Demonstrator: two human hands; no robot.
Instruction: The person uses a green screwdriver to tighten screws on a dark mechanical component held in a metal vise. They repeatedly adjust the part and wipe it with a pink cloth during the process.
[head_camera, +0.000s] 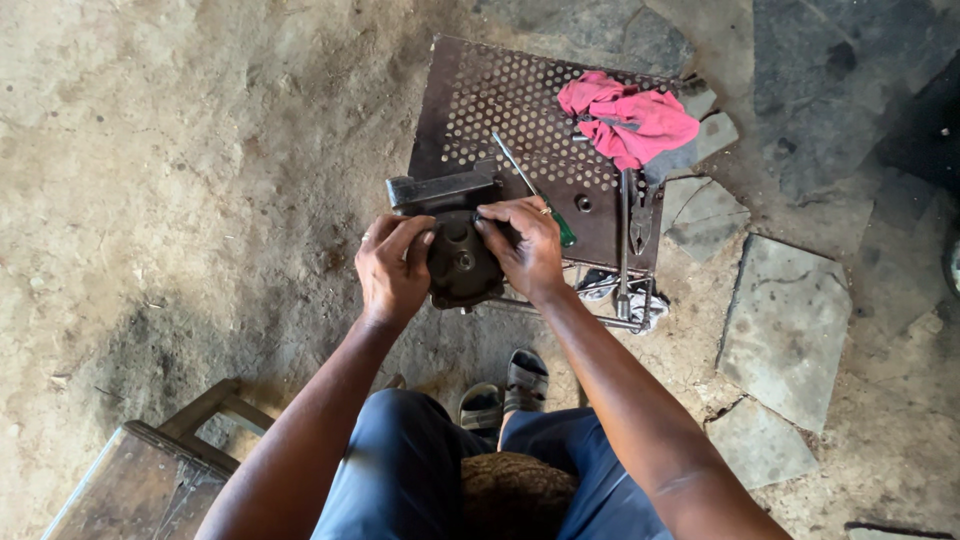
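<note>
Head view, single entry.

Item 1: dark round cast-metal housing (462, 262), greasy, with a small central boss; sits at the near left corner of the worktop, between both hands.

Item 2: left hand (393, 266), fingers curled over the left flank of the housing, grip pressed against it.

Item 3: right hand (525, 245), fingers laid across the upper right edge of the housing, grip pressed together on its rim; a ring shows on one finger.

Item 4: rusty brown perforated sheet-metal worktop (520, 110), low to the ground, carried on a thin wire frame visible at its near edge.

Item 5: grey rectangular metal block (440, 190), touching the housing at its far side.

Item 6: green-handled screwdriver (532, 187), lying slantwise on the worktop, its handle end just beside the right hand.

Item 7: crumpled pink cloth (627, 120), at the far right corner of the worktop, well apart from the hands.

Item 8: long steel wrench (623, 240) and dark pliers (641, 222), side by side along the right edge.

Item 9: wooden bench (150, 480), lower left, on the dirt floor (180, 150).

Item 10: grey stone slabs (785, 325), right of the worktop.

Item 11: sandalled feet (505, 390), below the worktop.
</note>
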